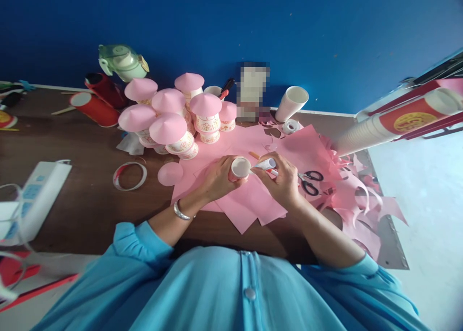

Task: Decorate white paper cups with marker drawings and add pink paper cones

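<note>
Fingers of the left hand [217,176] wrap a small white paper cup [240,167], its open mouth facing up, above pink paper sheets [249,205] on the brown tabletop [87,205] — the right hand [284,184] pinches a white glue stick [265,164] touching the cup's rim, black-handled scissors [310,181] just beside.

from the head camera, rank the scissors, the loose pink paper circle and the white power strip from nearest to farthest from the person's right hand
Measured from the right hand, which holds a glue stick:
1. scissors, on the pink paper just beside that hand on its right.
2. pink paper circle, on the brown table past the left hand.
3. power strip, at the table's far left edge.
</note>
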`<state>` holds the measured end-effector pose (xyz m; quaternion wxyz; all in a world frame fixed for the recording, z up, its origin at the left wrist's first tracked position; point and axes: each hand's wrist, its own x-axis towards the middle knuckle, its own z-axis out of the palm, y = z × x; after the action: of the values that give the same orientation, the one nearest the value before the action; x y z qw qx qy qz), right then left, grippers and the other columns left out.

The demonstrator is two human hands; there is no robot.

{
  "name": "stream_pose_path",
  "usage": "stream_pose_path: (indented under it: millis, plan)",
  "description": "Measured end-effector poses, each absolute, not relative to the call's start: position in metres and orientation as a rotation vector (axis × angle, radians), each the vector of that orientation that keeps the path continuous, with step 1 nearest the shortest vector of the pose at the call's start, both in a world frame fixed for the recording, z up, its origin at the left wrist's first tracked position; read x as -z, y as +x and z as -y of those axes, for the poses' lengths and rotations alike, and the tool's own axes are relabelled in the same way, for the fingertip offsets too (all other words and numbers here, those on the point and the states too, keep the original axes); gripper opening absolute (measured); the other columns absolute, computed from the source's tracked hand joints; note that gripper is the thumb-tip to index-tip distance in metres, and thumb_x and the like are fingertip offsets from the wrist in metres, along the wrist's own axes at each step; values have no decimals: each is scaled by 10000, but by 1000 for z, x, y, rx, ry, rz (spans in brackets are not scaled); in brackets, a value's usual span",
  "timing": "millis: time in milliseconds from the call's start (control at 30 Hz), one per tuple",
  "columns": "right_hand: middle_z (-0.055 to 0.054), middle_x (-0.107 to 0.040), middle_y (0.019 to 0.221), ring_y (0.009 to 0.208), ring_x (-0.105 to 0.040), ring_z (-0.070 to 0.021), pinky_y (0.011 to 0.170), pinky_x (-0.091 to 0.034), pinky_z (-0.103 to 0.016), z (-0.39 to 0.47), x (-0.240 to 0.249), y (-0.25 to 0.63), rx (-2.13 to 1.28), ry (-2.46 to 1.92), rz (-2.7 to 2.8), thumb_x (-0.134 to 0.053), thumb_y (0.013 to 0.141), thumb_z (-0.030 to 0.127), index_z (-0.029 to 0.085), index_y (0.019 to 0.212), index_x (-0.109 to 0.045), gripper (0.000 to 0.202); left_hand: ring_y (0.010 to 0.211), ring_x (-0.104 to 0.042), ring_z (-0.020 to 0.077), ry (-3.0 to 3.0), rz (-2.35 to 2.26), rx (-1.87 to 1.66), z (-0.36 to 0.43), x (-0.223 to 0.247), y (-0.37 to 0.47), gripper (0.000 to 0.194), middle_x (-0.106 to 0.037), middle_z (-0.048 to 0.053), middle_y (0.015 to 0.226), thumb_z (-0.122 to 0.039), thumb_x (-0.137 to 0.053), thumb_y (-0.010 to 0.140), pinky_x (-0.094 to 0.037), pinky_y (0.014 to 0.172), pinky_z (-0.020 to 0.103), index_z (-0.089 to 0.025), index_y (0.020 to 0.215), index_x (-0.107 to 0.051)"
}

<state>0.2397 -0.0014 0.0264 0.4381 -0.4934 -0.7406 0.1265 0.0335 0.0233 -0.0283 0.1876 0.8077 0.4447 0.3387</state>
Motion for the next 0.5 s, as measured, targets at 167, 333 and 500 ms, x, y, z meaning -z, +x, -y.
stream_pose_path:
  millis: [167,333,500]
  plan:
    - [-15,-755,894,795,-734,-195,760,-576,-313,7,-29,240,-293,-1194,1859,-741,983,327,251,969,-640,127,927,-774,253,2292,-1212,-991,-25,29,32,363,-791,80,1041,-251,-776,812,-626,809,373,-193,1142,-635]
    - [-16,-748,887,830,-745,-215,787,-608,-363,8,-27,234,-263,-1124,1847,-741,980,319,259,1001,-643,117,902,-769,256,2313,-1170,-1020,-26,30,31,347,-788,85,1024,-229,-754,808,-622,769,375,-186,1128,-627]
    - [-28,-754,897,850,-759,-213,756,-617,-338,10,-23,236,-156,-1073,1918,-734,994,286,256,1036,-639,109,960,-775,256,2279,-1192,-929,-24,20,29,384,-794,87,1068,-229,-750,806,-631,825,380,-191,1168,-626]
